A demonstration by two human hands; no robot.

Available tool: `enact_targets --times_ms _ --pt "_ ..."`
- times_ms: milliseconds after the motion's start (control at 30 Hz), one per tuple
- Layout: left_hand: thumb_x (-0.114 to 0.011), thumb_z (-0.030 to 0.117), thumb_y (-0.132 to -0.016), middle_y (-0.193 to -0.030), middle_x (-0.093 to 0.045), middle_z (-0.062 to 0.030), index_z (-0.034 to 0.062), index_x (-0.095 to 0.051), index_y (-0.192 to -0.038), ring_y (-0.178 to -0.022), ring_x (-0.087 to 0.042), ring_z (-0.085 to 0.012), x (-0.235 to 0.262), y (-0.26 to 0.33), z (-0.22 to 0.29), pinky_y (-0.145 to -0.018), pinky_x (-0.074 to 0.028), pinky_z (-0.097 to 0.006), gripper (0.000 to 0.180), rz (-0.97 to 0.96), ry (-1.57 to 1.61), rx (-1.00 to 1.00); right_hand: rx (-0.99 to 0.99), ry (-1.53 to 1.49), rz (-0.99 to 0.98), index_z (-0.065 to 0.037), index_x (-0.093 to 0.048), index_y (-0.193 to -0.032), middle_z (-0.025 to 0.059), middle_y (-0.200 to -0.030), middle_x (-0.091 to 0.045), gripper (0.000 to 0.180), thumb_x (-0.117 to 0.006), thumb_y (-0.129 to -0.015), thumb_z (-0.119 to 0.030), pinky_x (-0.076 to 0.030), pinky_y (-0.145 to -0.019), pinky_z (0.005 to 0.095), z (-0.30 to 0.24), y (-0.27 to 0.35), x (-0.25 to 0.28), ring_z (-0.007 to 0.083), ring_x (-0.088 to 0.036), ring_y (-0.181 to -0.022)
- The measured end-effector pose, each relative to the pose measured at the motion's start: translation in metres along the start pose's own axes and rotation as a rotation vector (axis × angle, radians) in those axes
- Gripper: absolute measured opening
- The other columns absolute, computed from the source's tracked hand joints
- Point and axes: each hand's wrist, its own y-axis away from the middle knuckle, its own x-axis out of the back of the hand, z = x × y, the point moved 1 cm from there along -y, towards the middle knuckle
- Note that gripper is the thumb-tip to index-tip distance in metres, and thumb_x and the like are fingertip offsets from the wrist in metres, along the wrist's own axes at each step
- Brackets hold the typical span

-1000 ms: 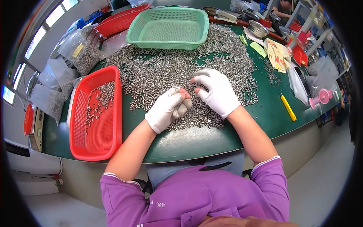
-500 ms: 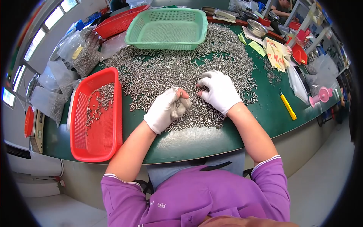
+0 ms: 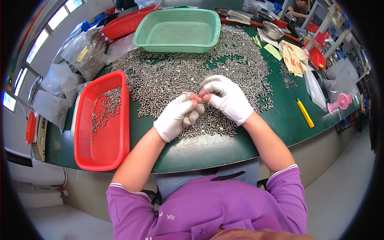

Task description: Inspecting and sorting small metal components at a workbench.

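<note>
Small silvery metal pins (image 3: 160, 80) lie in a wide, loose heap over the green table. Above the heap's near part, my left hand (image 3: 179, 116) and my right hand (image 3: 227, 99) meet, both in white gloves with bare thumb and fingertips. Left fingers are curled, thumb pressed to the index finger. The right thumb and fingers also pinch together, almost touching the left fingertips. Whatever sits between the fingertips is too small to make out. Left of my left forearm stands a red plastic basket (image 3: 102, 154), with some of the same pins in its far part.
A green basket (image 3: 176, 48) rests at the heap's far side, a red one (image 3: 128, 22) behind it. Bags of small parts (image 3: 52, 108) line the left edge. On the right lie a yellow cutter (image 3: 305, 114), a pink plastic piece (image 3: 340, 102) and papers (image 3: 291, 56). Another person sits far right.
My right hand has moved left to my left hand, so the fingertips now come together. The left hand has shifted slightly right. The green basket looks nearly unmoved.
</note>
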Motion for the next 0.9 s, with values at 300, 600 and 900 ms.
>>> enact_targets --times_ms 300,600,900 --pt "-0.056 0.02 -0.091 -0.08 -0.055 -0.0019 0.006 -0.053 -0.099 -0.054 -0.039 -0.0035 -0.003 0.001 0.002 -0.046 -0.032 -0.015 0.016 0.053 -0.067 0.015 0.108 0.362 0.07 -0.008 -0.067 -0.093 0.0104 -0.107 -0.06 0.021 -0.066 -0.074 -0.017 -0.045 -0.089 0.0371 0.004 -0.001 0.0 0.0285 -0.056 -0.102" --pt "-0.051 0.026 -0.093 -0.082 -0.057 -0.0037 0.0041 -0.054 -0.1 -0.054 -0.04 -0.0058 0.002 -0.003 -0.001 -0.046 -0.032 -0.017 0.023 0.016 0.062 0.038 0.1 0.483 -0.074 -0.008 -0.063 -0.074 0.0074 -0.094 -0.063 0.011 -0.068 -0.068 -0.016 -0.047 -0.08 0.0379 0.014 0.001 -0.01 0.0273 -0.058 -0.092" --pt "-0.056 0.02 -0.09 -0.082 -0.056 -0.0014 0.0049 -0.054 -0.101 -0.054 -0.039 -0.0044 0.0 -0.002 0.0 -0.046 -0.031 -0.016 0.019 -0.016 0.012 0.026 0.296 0.199 0.054 -0.008 -0.062 -0.082 0.0084 -0.1 -0.062 0.015 -0.069 -0.068 -0.008 -0.046 -0.088 0.0391 -0.004 -0.006 0.0 0.0294 -0.057 -0.102"
